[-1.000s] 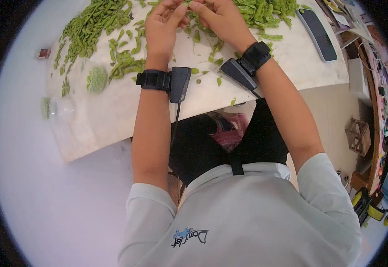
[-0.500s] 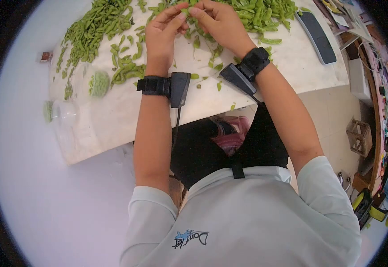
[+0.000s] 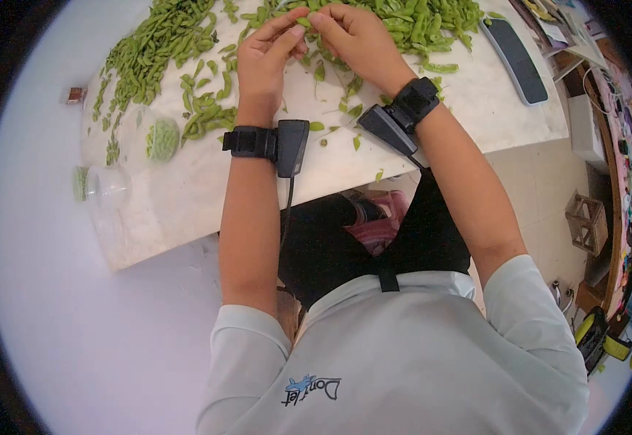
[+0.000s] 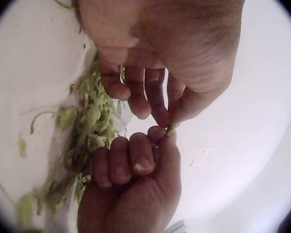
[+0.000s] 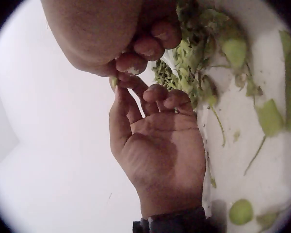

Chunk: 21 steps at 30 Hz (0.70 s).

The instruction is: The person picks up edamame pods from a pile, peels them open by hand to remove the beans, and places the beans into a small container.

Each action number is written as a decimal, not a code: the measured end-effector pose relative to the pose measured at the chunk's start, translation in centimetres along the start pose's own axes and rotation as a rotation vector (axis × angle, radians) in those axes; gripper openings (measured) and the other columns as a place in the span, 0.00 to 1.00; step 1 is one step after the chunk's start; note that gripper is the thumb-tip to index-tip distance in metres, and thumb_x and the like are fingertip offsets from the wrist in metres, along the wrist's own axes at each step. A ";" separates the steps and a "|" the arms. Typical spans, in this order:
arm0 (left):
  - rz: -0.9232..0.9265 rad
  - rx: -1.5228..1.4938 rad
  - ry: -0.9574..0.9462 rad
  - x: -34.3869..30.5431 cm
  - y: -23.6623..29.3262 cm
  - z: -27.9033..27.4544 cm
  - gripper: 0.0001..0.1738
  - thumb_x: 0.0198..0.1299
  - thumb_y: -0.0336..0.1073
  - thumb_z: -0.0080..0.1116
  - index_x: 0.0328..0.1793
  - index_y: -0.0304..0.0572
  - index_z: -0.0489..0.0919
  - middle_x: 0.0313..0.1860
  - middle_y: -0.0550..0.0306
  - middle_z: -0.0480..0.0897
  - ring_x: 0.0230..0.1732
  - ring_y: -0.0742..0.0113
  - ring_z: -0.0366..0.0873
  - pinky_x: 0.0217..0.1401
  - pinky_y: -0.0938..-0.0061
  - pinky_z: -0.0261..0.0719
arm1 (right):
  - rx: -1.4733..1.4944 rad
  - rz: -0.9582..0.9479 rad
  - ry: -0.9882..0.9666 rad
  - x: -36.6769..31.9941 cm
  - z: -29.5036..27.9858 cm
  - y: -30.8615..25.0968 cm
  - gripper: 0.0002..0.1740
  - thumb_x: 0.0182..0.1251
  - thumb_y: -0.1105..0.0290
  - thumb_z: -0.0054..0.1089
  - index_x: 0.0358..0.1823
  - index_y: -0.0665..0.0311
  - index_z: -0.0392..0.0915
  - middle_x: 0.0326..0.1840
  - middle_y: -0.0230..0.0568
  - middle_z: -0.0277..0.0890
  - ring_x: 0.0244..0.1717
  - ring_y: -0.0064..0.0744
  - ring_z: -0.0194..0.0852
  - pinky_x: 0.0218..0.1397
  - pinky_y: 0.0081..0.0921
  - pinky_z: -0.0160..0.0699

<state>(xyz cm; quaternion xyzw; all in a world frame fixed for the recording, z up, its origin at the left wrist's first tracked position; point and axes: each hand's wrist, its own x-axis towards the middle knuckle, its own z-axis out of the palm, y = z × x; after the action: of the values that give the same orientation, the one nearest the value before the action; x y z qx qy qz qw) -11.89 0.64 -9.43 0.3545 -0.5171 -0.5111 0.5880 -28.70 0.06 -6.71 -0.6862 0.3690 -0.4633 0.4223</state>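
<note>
Both hands meet over the far part of the table, around one small green soybean pod (image 3: pixel 303 22). My left hand (image 3: pixel 263 64) pinches it between thumb and index finger, the other fingers loosely bent. At the pod's other end, the thumb and index finger of my right hand (image 3: pixel 365 45) pinch it, with the remaining fingers curled into the palm. In the left wrist view the pod (image 4: pixel 171 128) shows as a sliver between the fingertips; fingers hide most of it. Loose pods (image 3: pixel 211 116) lie beside the left wrist, and a large pod heap (image 3: pixel 428 25) lies beyond the right hand.
Another pod heap (image 3: pixel 156 47) covers the table's far left. A clear tub of shelled beans (image 3: pixel 162 140) stands left, near a second clear container (image 3: pixel 105 185). A phone (image 3: pixel 515 61) lies at the right edge. Scraps and stems (image 5: pixel 269 119) litter the tabletop (image 3: pixel 185 196).
The hands stay together at nearly the same place, with small finger movements at the pod. The whole head view has shifted slightly downward.
</note>
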 end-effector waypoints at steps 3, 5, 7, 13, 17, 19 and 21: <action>0.011 0.000 0.021 0.0 0.2 0.3 0.18 0.64 0.28 0.55 0.60 0.31 0.76 0.32 0.58 0.78 0.34 0.72 0.73 0.39 0.79 0.73 | 0.024 0.029 -0.002 0.1 -0.1 -0.2 0.14 0.73 0.64 0.48 0.31 0.65 0.71 0.19 0.30 0.64 0.19 0.19 0.56 0.24 0.22 0.59; 0.017 0.027 0.001 -0.2 0.5 0.6 0.18 0.64 0.28 0.55 0.60 0.31 0.76 0.33 0.59 0.78 0.33 0.72 0.73 0.40 0.79 0.73 | -0.022 -0.022 0.021 0.2 0.1 0.6 0.15 0.72 0.62 0.49 0.31 0.66 0.74 0.19 0.32 0.67 0.19 0.22 0.61 0.24 0.24 0.61; 0.018 0.044 0.000 -0.4 0.8 0.9 0.18 0.64 0.28 0.55 0.60 0.31 0.76 0.32 0.59 0.78 0.33 0.73 0.73 0.40 0.79 0.73 | -0.129 -0.167 0.075 0.9 0.6 2.0 0.20 0.69 0.56 0.51 0.32 0.66 0.79 0.18 0.37 0.72 0.20 0.28 0.70 0.26 0.29 0.67; 0.014 0.057 0.000 -0.2 0.7 0.7 0.19 0.64 0.29 0.57 0.60 0.32 0.76 0.31 0.61 0.78 0.32 0.74 0.73 0.38 0.81 0.72 | -0.071 -0.094 0.059 0.6 0.5 2.3 0.20 0.68 0.56 0.51 0.32 0.69 0.77 0.18 0.40 0.73 0.20 0.32 0.69 0.27 0.31 0.68; 0.007 0.074 0.009 -0.3 0.6 0.9 0.18 0.65 0.30 0.57 0.60 0.32 0.76 0.31 0.61 0.78 0.32 0.75 0.73 0.37 0.81 0.71 | -0.068 -0.096 0.069 0.5 0.4 2.2 0.20 0.68 0.57 0.51 0.31 0.68 0.77 0.18 0.39 0.72 0.19 0.31 0.68 0.26 0.31 0.68; 0.012 0.061 0.010 -0.2 0.7 0.8 0.17 0.63 0.30 0.58 0.58 0.34 0.78 0.32 0.62 0.79 0.31 0.76 0.73 0.37 0.82 0.71 | -0.109 -0.115 0.082 0.7 0.4 2.3 0.20 0.68 0.56 0.51 0.31 0.68 0.77 0.17 0.38 0.72 0.19 0.30 0.68 0.26 0.30 0.68; 0.013 0.026 0.010 -0.2 0.6 0.8 0.16 0.61 0.31 0.61 0.55 0.38 0.81 0.35 0.63 0.82 0.30 0.79 0.74 0.35 0.84 0.72 | -0.058 -0.070 0.041 0.6 0.2 2.3 0.20 0.68 0.56 0.51 0.31 0.68 0.77 0.17 0.38 0.72 0.19 0.30 0.68 0.26 0.30 0.68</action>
<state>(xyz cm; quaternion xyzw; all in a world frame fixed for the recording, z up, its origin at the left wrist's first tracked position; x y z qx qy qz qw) -12.47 1.06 -8.80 0.3614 -0.5230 -0.4986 0.5892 -28.57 -1.28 -8.66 -0.7011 0.3667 -0.4806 0.3782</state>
